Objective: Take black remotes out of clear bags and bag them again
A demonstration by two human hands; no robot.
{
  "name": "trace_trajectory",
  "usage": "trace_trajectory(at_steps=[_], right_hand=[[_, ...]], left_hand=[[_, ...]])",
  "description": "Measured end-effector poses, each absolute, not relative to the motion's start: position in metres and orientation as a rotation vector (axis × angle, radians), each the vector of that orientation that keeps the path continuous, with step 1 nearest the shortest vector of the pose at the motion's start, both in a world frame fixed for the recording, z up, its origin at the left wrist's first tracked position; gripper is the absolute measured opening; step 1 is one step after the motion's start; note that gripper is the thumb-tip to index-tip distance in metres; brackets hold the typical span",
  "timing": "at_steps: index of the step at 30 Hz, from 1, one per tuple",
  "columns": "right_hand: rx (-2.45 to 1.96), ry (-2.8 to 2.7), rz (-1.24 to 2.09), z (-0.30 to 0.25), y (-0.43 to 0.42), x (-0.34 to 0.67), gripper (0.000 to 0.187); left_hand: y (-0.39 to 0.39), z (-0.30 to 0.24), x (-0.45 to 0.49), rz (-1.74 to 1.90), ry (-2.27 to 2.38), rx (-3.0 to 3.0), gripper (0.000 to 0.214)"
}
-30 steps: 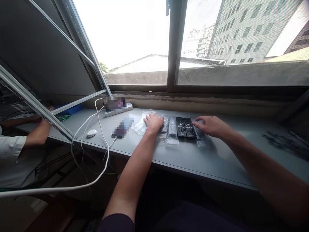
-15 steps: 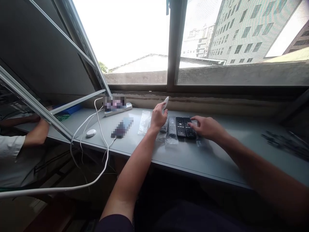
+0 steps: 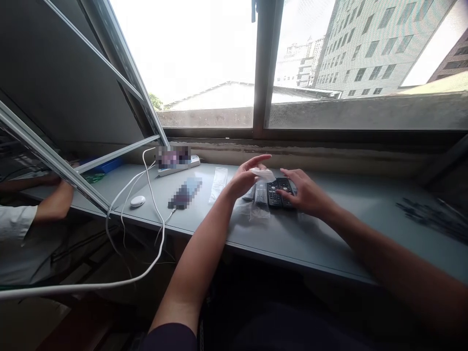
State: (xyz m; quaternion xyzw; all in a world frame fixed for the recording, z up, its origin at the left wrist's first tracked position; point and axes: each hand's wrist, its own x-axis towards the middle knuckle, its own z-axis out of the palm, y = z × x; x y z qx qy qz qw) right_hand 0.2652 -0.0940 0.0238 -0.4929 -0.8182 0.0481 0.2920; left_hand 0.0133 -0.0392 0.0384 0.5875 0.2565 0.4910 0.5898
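Left grip (image 3: 244, 181) pinches one plastic bag (image 3: 264, 174), right grip (image 3: 307, 194) spread at two black remotes (image 3: 274, 194).

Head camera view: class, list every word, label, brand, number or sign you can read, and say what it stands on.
No text is readable.
Black remotes: pale markings, too small to read.
Plastic bag at the left hand: no print discernible.
Device on the desk: pixelated, unreadable.

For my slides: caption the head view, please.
Left hand holds a translucent bag; right hand by two black remotes on a grey table.
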Motion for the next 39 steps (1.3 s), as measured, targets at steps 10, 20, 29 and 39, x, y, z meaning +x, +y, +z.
trace_trajectory(at_steps=[10,20,29,39], right_hand=[[-1.110,-2.242,0.154,0.027,-0.100,0.260,0.043],[-1.201,-2.052,0.215,0.032,-0.097,0.263,0.031],[-1.195,-1.956,0.087,0.027,-0.092,0.272,0.021],[-1.207,-1.837,0.006,0.031,-0.097,0.267,0.024]], left_hand=[[-0.048,0.040,0.005,0.993,0.491,1.331,0.056],[-0.029,0.048,-0.003,1.429,0.481,0.880,0.049],[-0.010,0.042,-0.004,1.639,0.480,0.482,0.014],[-0.011,0.040,-0.004,1.540,0.516,0.513,0.039]])
